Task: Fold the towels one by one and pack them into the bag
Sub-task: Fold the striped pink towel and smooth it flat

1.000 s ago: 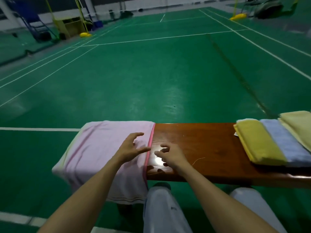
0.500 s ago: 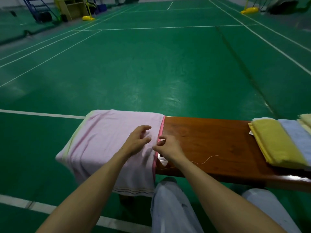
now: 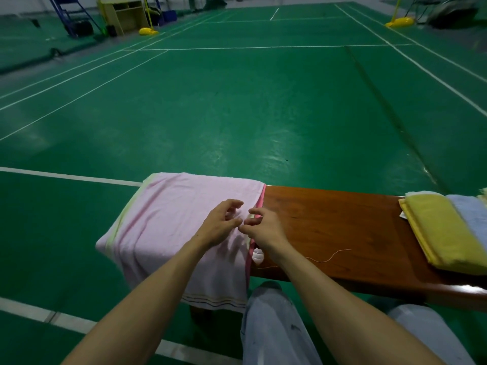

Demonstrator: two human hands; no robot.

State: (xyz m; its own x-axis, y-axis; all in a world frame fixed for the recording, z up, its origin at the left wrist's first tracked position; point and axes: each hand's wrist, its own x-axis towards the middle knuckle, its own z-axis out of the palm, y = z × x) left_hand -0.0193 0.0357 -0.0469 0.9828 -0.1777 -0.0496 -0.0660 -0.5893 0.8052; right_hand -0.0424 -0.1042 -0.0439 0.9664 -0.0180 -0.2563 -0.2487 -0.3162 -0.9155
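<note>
Left hand [image 3: 220, 226], right hand [image 3: 264, 229] curled at edge of pink towel [image 3: 171, 219], grip unclear, bench [image 3: 329, 222] beyond

1. A brown wooden bench [image 3: 342, 227] is standing on a green court floor [image 3: 237, 114].
2. A thin pale thread [image 3: 332, 256] is lying on the bench.
3. A wooden cabinet [image 3: 123, 15] is standing far left, a yellow base [image 3: 398, 22] far right.

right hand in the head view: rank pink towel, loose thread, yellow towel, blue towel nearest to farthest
1. pink towel, at the right hand, leftward.
2. loose thread, on the bench beside the wrist.
3. yellow towel, far right.
4. blue towel, past the yellow one.
</note>
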